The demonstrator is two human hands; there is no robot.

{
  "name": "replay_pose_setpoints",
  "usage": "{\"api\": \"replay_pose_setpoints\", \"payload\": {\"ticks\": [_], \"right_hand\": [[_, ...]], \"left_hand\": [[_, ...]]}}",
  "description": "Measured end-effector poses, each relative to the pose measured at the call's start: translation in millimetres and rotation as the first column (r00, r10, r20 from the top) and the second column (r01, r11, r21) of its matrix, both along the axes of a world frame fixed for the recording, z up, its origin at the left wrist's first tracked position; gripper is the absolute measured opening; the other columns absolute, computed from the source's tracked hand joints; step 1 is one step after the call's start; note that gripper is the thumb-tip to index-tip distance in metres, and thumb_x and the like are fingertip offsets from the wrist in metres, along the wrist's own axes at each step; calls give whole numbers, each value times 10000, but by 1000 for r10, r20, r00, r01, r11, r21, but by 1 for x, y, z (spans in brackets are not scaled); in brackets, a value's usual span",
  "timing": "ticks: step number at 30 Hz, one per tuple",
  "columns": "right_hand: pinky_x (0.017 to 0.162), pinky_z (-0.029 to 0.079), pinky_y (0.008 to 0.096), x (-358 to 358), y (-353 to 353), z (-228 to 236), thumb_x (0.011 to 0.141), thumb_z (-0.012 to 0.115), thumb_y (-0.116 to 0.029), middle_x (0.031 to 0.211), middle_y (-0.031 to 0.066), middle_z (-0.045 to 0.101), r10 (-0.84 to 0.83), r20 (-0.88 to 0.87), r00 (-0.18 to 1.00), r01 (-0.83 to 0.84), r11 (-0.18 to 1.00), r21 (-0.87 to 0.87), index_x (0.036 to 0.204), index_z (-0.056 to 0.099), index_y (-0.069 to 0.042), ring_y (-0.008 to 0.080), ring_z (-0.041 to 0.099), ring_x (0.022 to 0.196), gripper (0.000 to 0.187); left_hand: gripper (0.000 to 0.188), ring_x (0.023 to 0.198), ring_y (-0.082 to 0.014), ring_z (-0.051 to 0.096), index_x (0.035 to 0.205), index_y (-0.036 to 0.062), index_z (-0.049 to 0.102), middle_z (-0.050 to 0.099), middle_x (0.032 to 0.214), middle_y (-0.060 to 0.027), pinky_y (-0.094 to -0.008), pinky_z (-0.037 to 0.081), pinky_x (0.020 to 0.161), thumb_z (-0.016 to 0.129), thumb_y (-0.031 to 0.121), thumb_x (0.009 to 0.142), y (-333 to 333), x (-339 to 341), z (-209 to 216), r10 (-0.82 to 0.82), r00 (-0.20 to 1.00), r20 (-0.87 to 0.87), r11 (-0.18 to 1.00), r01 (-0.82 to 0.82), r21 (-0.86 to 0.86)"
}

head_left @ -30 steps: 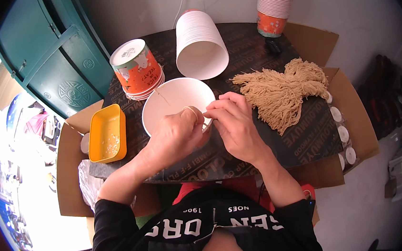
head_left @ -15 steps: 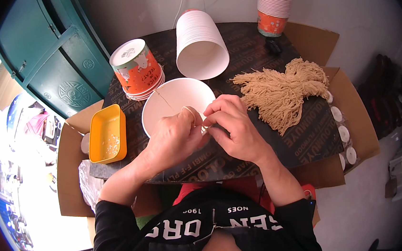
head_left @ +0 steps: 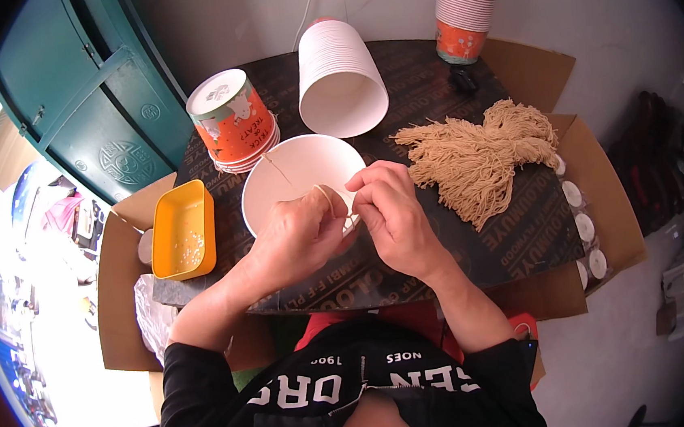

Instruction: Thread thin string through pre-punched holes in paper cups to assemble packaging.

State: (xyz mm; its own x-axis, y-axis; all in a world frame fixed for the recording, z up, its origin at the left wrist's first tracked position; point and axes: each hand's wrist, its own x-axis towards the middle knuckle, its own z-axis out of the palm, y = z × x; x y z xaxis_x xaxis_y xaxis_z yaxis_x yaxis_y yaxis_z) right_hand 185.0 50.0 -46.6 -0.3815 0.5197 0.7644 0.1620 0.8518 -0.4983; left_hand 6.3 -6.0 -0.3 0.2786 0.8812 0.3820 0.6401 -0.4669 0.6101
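A white-lined paper bucket (head_left: 305, 158) lies before me with its open mouth showing, and both hands work at its near right rim. My left hand (head_left: 299, 232) is closed on a tan cord (head_left: 274, 167); a loop of it shows by the thumb, and another length hangs across the bucket's far left rim. My right hand (head_left: 395, 221) pinches at the cord beside the same rim, its fingertips close to my left thumb. What lies between the fingertips is partly hidden. A bundle of tan cords (head_left: 484, 160) lies to the right of my hands.
Orange printed buckets (head_left: 236, 121) stand upside down at the far left, next to a nested stack of white buckets (head_left: 340, 75). A yellow tray (head_left: 185, 230) with small white bits sits at the left. Another tall stack (head_left: 466, 7) stands far right. Cardboard boxes (head_left: 602, 215) flank the dark table.
My right hand has shifted slightly, its fingers drawn a little away from my left thumb. The left hand and the bucket stay almost in place.
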Motion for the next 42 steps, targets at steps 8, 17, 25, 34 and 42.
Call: {"api": "replay_pose_setpoints", "payload": {"ticks": [8,17,25,34,42], "right_hand": [[932,418,405,3,-4,1,862,604,40,1081,111,596,-52,-3,999,53,998,34,885,543,-17,318,510,1081,87],[925,378,438,10,-30,-10,786,608,31,1075,123,557,-101,29,994,97,989,115,868,546,-29,328,502,1086,119],[882,439,385,18,-27,-29,930,565,-22,1006,110,609,-72,-106,992,53,983,-177,967,615,-5,292,560,1020,64],[683,457,375,9,-38,-28,852,671,9,809,114,629,-79,-139,987,35,956,-292,907,612,-25,299,591,755,87],[651,412,386,4,-36,-18,813,626,67,764,104,550,-30,-96,995,36,997,65,854,553,-30,302,552,720,128]], "left_hand": [[107,600,-294,676,872,13,595,626,645,-137,-359,516,555,689,53,842,-1,1,4,29,999,40,996,-26,-89],[45,612,-120,632,899,-18,631,648,702,-83,-266,475,548,611,22,899,5,-9,3,71,997,-16,996,-72,-55],[57,605,-90,614,866,-26,644,633,665,-47,-244,462,554,630,28,874,7,-7,10,98,994,49,983,-89,-160],[69,601,-78,595,875,-28,648,631,666,-38,-237,450,543,635,39,879,8,-6,9,76,996,53,983,-66,-170],[90,572,-90,581,828,-25,612,604,628,-48,-254,442,520,619,44,885,10,-7,5,87,996,29,988,-82,-131]]}}
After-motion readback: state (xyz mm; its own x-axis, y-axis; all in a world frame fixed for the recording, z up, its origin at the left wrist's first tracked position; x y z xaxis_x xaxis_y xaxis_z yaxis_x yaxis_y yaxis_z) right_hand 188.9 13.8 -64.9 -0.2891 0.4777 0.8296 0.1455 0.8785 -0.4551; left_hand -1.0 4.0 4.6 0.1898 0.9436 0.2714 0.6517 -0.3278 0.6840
